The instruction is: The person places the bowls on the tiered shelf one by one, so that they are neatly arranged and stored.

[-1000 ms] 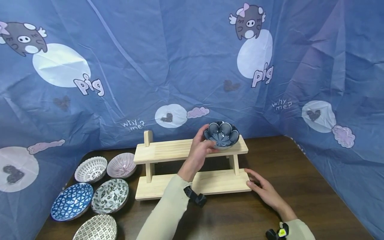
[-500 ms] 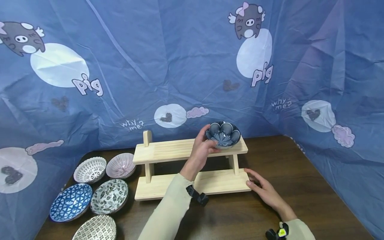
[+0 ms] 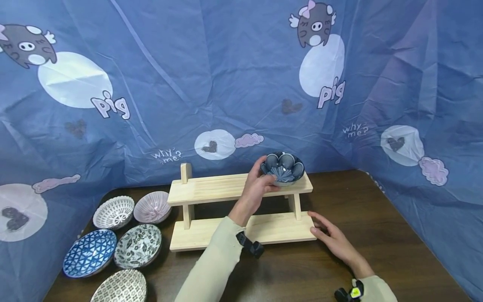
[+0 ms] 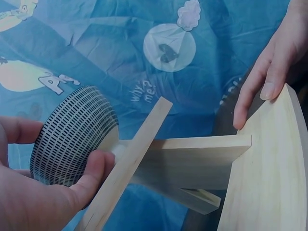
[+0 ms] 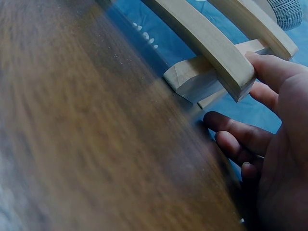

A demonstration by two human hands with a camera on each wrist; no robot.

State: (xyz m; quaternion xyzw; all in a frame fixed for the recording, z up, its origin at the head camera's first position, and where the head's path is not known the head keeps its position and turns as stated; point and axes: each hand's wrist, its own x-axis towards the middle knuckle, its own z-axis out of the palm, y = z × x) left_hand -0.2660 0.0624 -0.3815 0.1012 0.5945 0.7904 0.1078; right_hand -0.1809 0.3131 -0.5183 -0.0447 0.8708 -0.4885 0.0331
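My left hand (image 3: 255, 188) grips a dark blue bowl (image 3: 284, 167) with a petal pattern inside, thumb near its foot and fingers behind. The bowl is tilted, its inside facing the head camera, at the right part of the upper shelf of a two-tier wooden rack (image 3: 215, 187). In the left wrist view the outside of the bowl (image 4: 77, 134) shows a dark dashed grid, close over the top board. My right hand (image 3: 333, 239) touches the right end of the lower board with thumb and forefinger; its other fingers (image 5: 238, 130) hang loosely curled beside the board.
Left of the rack several patterned bowls stand on the dark wooden table (image 3: 286, 277): a white one (image 3: 114, 212), a pinkish striped one (image 3: 152, 207), a blue one (image 3: 89, 253), a leafy one (image 3: 138, 246) and a beige one (image 3: 120, 289). A blue printed cloth (image 3: 241, 84) hangs behind.
My left hand has shifted slightly to the right along the upper shelf with the dark blue bowl. My right hand stays at the lower board's end.
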